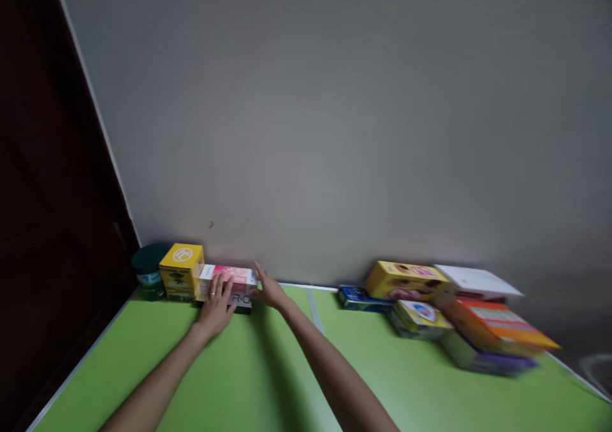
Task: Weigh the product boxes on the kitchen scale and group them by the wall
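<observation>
A pink and white box [241, 275] with dark lettering on its front lies lengthwise against the wall. A black strip shows along its bottom; I cannot tell whether that belongs to the box or to another thing under it. My left hand [217, 308], with a ring on one finger, rests its spread fingers flat on the box's front and top edge. At the box's right end is my right hand [270, 290], its fingers stretched and partly hidden by the box's corner. To the left stand a yellow cube-shaped box [180, 276] and a dark green lidded jar [150, 271].
The green table [215, 381] meets a grey wall [306, 132]. On the right lie a blue box [358, 298], a yellow box [404, 281], a smaller yellow-green box [421, 320], a white box [478, 281], an orange box [507, 324] and a blurred purple-edged box [482, 353].
</observation>
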Tool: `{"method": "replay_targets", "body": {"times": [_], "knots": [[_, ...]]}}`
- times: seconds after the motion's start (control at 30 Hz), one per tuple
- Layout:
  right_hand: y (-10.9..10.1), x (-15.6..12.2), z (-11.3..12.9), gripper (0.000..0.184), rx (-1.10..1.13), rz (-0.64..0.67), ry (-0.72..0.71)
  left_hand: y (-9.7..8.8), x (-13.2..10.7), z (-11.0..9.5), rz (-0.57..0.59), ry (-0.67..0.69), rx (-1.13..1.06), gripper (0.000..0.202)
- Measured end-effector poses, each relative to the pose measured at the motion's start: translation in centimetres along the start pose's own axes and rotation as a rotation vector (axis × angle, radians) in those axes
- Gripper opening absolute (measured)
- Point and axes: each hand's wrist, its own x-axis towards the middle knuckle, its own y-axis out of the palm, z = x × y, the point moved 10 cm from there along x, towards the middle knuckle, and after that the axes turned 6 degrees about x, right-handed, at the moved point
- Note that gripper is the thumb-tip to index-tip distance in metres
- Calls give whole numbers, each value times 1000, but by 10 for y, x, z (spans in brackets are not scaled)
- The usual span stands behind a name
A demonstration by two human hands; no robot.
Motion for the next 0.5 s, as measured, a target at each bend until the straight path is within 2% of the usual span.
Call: {"method": "replay_targets", "body": {"times": [0.07,0.13,0.2,0.3,0.4,0.43,0.5], "knots": [[-9,-27,9,86,-6,-15,2,-11,-7,-17,9,30,-34,64],[-14,-65,15,75,18,10,-7,-16,-20,-47,79,89,-115,59],[-15,-114,19,53,64,88,-27,-13,-45,-86,239,146,-251,56],[-17,-198,17,28,139,205,-55,3,-96,-155,533,178,-475,60],[-35,-267,-2,24,209,216,-46,18,-134,-228,699,234,-626,64],[-46,-284,-12,26,247,189,-42,24,-139,-250,723,249,-654,65],[-81,-306,-44,28,335,37,-13,36,-133,-291,735,244,-705,66]]}}
